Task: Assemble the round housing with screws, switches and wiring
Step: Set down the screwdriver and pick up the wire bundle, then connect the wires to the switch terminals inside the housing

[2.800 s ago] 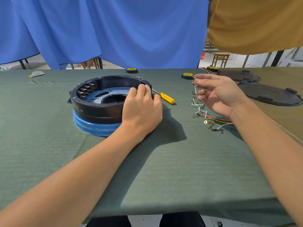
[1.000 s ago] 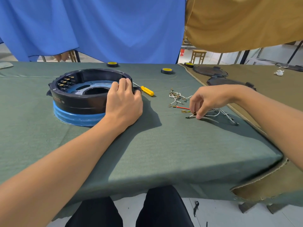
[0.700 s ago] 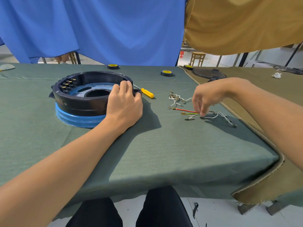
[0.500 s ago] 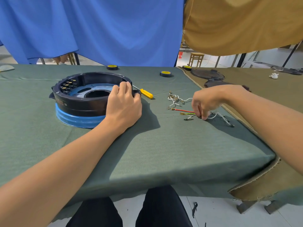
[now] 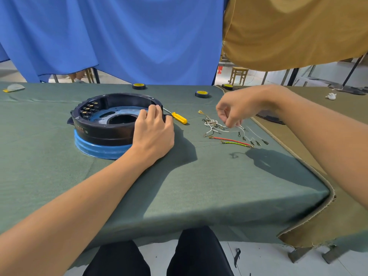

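While L hand (image 5: 153,134) grips round housing (image 5: 103,128) rim w/ curled fingers, R hand (image 5: 237,108) fingers pinch white wire (image 5: 227,130)

Matt cloth, dark plastic, small bright metal

The desk (image 5: 199,186) is covered in matt green woven cloth, slightly rough, with a frayed tan underlay (image 5: 318,226) at its edge. The round housing (image 5: 103,132) is black moulded plastic with a dull sheen and brass-coloured metal contacts; the blue ring (image 5: 99,151) beneath it is ribbed and glossy. The screwdriver (image 5: 179,117) has a shiny yellow plastic handle and a bare metal shaft. The wires (image 5: 229,139) have smooth plastic sheaths and metal terminals. The blue curtain (image 5: 119,36) is soft matt cloth.
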The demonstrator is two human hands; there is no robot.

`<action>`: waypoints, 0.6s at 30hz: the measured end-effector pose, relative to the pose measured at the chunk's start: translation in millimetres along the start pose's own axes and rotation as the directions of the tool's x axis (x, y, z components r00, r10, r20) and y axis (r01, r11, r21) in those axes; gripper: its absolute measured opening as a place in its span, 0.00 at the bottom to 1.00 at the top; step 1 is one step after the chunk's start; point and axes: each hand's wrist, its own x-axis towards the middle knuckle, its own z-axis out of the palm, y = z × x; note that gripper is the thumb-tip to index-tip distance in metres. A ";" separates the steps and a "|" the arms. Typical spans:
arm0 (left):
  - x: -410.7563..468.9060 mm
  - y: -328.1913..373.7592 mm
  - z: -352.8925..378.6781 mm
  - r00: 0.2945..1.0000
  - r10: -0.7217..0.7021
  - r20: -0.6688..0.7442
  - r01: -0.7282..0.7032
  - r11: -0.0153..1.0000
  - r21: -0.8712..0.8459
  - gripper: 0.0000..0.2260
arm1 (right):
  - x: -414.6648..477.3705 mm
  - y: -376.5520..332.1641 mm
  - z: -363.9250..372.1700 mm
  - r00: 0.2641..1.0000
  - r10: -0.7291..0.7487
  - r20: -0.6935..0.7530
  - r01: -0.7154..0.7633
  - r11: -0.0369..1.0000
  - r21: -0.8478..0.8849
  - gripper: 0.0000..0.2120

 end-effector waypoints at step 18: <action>51.2 -73.6 -35.3 0.848 -0.071 0.525 0.523 0.269 -0.809 0.18 | 69.9 -80.6 -32.5 0.878 -0.119 -0.464 0.468 0.419 0.778 0.10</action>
